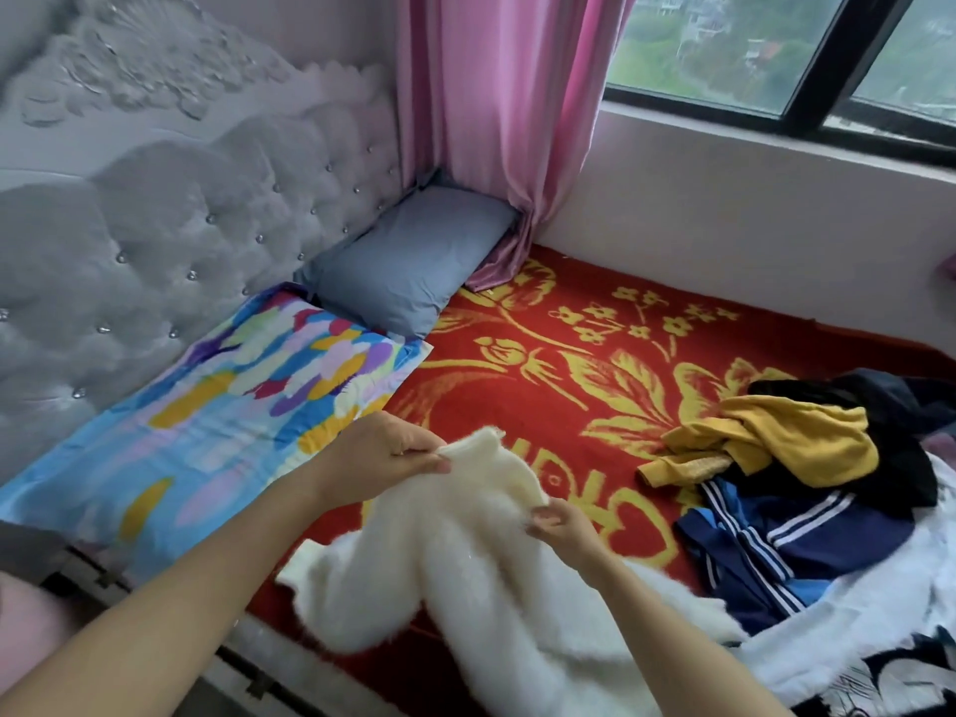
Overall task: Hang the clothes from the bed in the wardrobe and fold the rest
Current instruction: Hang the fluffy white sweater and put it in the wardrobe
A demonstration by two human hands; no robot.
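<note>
Both your left hand (385,455) and right hand (561,525) pinch the white fluffy garment (481,571), left of the clothes pile (807,489). Tension that edge evenly before folding.

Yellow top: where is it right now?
Head view, right side: the yellow top lies crumpled over a black garment, just above the navy striped jacket, on the red floral blanket below the window.

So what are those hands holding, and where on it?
The left hand and right hand both pinch the fluffy white garment along its upper edge.
</note>
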